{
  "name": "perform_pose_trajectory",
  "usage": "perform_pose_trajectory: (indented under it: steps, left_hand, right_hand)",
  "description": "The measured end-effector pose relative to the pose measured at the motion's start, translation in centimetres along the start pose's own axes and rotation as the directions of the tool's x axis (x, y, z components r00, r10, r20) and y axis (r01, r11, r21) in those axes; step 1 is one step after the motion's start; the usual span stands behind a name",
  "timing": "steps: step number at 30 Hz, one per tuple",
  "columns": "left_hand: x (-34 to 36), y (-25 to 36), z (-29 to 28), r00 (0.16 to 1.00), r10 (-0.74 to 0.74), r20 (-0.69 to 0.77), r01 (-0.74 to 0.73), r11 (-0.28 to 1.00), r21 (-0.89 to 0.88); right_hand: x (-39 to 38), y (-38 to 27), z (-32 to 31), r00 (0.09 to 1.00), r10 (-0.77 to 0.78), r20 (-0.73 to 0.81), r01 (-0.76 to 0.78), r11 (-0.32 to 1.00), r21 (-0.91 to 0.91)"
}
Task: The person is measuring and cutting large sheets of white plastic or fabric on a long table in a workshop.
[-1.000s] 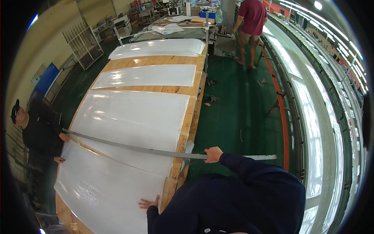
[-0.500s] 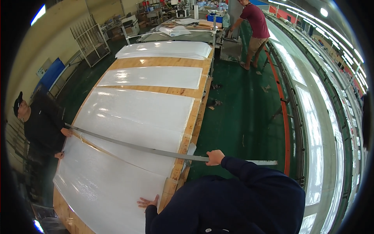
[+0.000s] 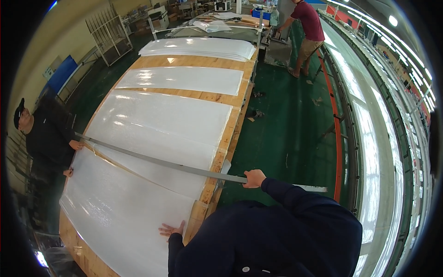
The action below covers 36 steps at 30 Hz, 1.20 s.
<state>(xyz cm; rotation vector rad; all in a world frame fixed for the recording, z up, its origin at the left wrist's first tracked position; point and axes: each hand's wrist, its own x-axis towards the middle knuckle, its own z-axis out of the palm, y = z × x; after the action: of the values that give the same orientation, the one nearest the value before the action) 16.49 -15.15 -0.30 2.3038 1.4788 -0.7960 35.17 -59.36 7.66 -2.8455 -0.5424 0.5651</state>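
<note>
A long grey metal straightedge point(image 3: 184, 168) lies across the table, over glossy white sheets. My right hand point(image 3: 254, 178) is closed around it just past the table's right edge, and the bar's end sticks out beyond my sleeve. Fingers spread, my left hand point(image 3: 171, 229) rests flat on the near white sheet point(image 3: 124, 207). Between this sheet and the one beyond, a narrow wedge of bare wood shows at the left side. Across the table a co-worker in dark clothes has one hand point(image 3: 76, 145) by the bar's far end and the other point(image 3: 68, 172) at the sheet's edge.
The wooden table point(image 3: 184, 61) carries more white sheets and a stack point(image 3: 196, 47) at its far end. Another person point(image 3: 308, 27) in a maroon shirt stands beyond, on the green floor. An orange rail point(image 3: 337, 138) and a long glossy table point(image 3: 369, 157) run along the right.
The view has shifted slightly, so the table sits a little higher in it. Both my hands keep their places on the straightedge and the sheet.
</note>
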Motion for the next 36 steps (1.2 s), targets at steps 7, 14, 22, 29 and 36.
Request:
perform_pose_trajectory:
  steps: [7, 14, 22, 29, 36]
  left_hand:
    - [-0.7, 0.1, -0.5, 1.000, 0.013, 0.000, -0.013, 1.000, 0.006]
    - [-0.4, 0.1, -0.1, 0.999, 0.030, -0.035, -0.029, 0.999, 0.037]
    - [-0.5, 0.1, -0.3, 1.000, 0.007, 0.006, -0.007, 0.999, 0.042]
    - [-0.2, 0.0, -0.3, 1.000, 0.020, -0.008, -0.020, 1.000, 0.005]
    - [0.7, -0.2, 0.4, 0.999, 0.050, -0.012, -0.050, 0.999, 0.012]
  right_hand:
    - [0.0, -0.1, 0.0, 1.000, 0.022, 0.001, -0.022, 1.000, 0.004]
    - [0.5, 0.3, 0.5, 0.996, -0.013, -0.085, 0.012, 1.000, -0.009]
    - [0.1, 0.0, 0.1, 0.999, 0.005, -0.049, -0.004, 1.000, 0.009]
    - [0.1, 0.2, -0.1, 0.998, -0.004, -0.055, 0.007, 0.999, 0.053]
    - [0.0, 0.6, 0.2, 0.999, -0.003, -0.049, 0.005, 0.999, 0.053]
